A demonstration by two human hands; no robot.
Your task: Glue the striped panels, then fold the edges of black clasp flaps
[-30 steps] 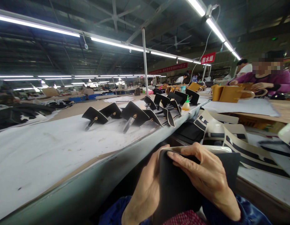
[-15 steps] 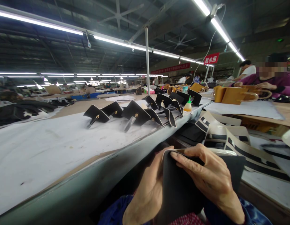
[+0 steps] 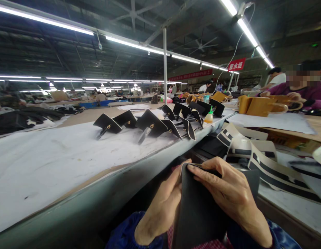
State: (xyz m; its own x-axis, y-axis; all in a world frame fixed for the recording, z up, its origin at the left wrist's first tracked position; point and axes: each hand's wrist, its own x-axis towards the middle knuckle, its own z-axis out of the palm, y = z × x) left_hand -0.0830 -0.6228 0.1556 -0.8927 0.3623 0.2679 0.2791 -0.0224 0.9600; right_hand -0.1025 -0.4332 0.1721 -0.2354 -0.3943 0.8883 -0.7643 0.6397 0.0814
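A black leather-like panel (image 3: 201, 207) with a pale edge stands tilted over my lap, below the table's front edge. Along its left side, my left hand (image 3: 164, 204) is closed, the fingers partly hidden behind the panel. My right hand (image 3: 231, 188) pinches the top edge near the upper left corner, fingertips pressed on the black face. Both hands meet close to that corner. The panel's right end shows beyond my right wrist.
Several black flaps (image 3: 152, 123) with gold fittings stand on the paper-covered table (image 3: 51, 155), beside a glue bottle (image 3: 209, 117). Cream panels with black strips (image 3: 282, 173) lie at right. Behind them, a person in purple (image 3: 279, 91) handles tan bags (image 3: 257, 105).
The panel has tilted slightly, and less of its pale top edge and right end shows. My right hand has shifted a little left along the edge.
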